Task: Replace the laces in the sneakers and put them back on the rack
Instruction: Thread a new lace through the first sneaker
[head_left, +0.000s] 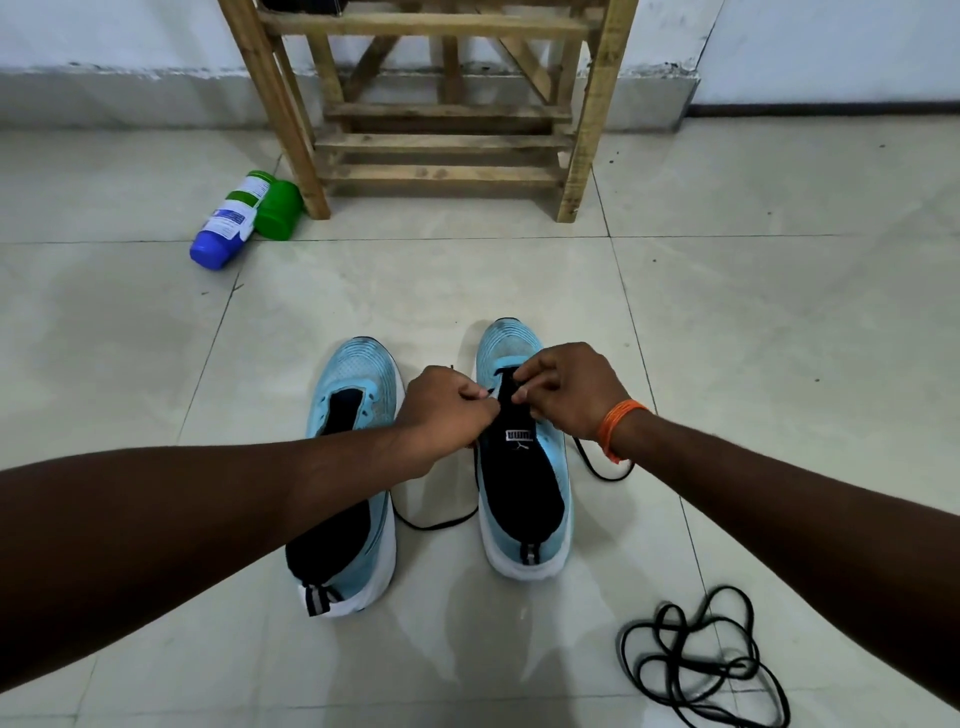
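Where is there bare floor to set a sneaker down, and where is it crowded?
Bare tiles: between rack and sneaker toes, and left of the left sneaker. Crowded: right sneaker, where left hand and right hand pinch the lace; spare lace coiled beside it.

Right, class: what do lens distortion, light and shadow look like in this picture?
Head view: the wide-angle lens splays the wooden rack and bends the floor seams; light is soft, shadows faint; left hand, right hand and lace look sharp.
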